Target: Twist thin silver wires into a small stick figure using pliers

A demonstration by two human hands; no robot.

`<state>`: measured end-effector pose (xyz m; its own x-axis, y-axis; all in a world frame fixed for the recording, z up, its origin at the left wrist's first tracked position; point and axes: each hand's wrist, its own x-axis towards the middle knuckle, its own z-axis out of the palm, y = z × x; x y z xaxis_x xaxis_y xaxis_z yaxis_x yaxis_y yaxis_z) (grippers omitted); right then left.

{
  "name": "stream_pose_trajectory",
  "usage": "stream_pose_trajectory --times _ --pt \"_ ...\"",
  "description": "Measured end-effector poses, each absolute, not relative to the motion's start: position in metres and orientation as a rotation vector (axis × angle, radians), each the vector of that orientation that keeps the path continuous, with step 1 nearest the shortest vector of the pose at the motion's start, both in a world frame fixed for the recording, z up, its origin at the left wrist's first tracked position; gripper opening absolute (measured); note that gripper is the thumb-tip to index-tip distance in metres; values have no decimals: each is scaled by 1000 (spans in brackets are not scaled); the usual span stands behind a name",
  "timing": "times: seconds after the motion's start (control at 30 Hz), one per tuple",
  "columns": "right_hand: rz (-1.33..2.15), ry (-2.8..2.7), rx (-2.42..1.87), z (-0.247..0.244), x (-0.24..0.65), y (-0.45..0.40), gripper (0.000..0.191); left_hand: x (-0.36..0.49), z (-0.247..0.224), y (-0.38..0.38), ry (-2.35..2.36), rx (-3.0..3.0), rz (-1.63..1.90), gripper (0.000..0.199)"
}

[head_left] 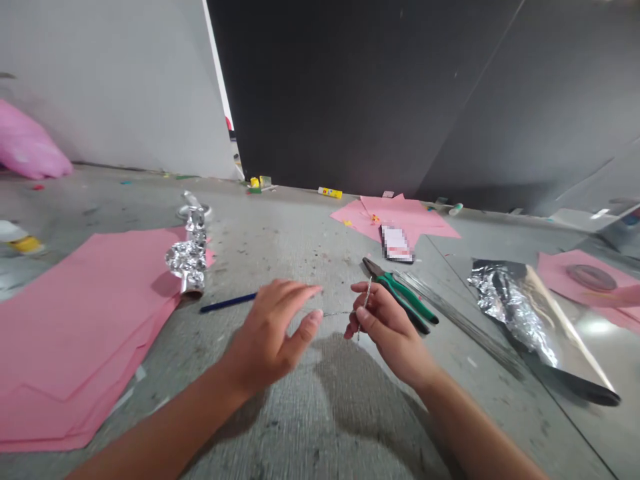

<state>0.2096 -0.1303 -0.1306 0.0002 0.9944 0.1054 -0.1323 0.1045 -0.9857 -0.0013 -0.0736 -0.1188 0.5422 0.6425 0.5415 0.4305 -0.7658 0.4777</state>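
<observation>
Between thumb and fingers, my right hand [387,327] pinches a short twisted wire [369,293] that stands nearly upright. A thin strand of it runs left toward my other hand. My left hand [280,327] is open, thumb and fingers apart, close to that strand's left end; whether it touches is hard to tell. Just beyond my right hand lie green-handled pliers [407,297] with dark jaws. A bundle of thin straight wires [465,327] stretches out to the right of the pliers. Behind my left hand lies a blue pen [227,303], partly covered.
Large pink sheets [85,320] lie at left, with a foil-wrapped piece [193,247] at their edge. Farther back are a phone [397,243], more pink paper [385,210] and a yellow tube [330,193]. A foil roll [550,327] and wire coil [591,277] lie at right.
</observation>
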Motion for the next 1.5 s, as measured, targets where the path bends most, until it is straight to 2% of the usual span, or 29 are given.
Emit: stream_pose_trajectory --times 0.1,0.23,0.47,0.67,0.83,1.27,1.5 --pt "1241 -1246 -1032 -127 201 -136 33 11 -117 -91 840 2297 886 26" --pt "1228 -1125 -1036 -128 195 -135 33 16 -116 -101 860 2090 694 40" --pt "1173 -1015 -971 -128 191 -142 34 17 -109 -106 785 1553 560 23" --pt "1162 -1041 -935 -125 193 -145 32 21 -109 -110 730 1228 559 19" --pt "1100 -1054 -976 -122 192 -145 23 20 -109 -111 707 1196 575 19" --pt "918 -1136 -1092 -119 187 -149 20 18 -103 -112 821 1415 731 17" --pt "678 -1269 -1164 -123 185 -154 20 19 -108 -114 938 1542 749 20"
